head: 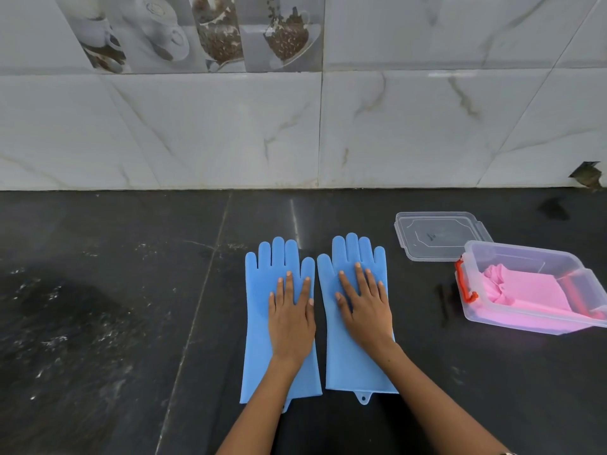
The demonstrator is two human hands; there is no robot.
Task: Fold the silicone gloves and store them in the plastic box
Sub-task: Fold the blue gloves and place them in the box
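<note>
Pressing flat, the left hand lies with straight fingers on the left blue glove, and the right hand lies the same way, fingers spread, on the right blue glove. Both gloves rest side by side on the dark counter, fingers toward the wall, cuffs toward the person. The plastic box stands open to the right, well apart from the gloves, with something pink inside, probably folded gloves, though the view is too soft to be sure. Its clear lid lies just behind it. To fold well, I would smooth each glove first, then bring fingertips over to cuff squarely, since silicone tends to spring back; hold the crease down before lifting.
</note>
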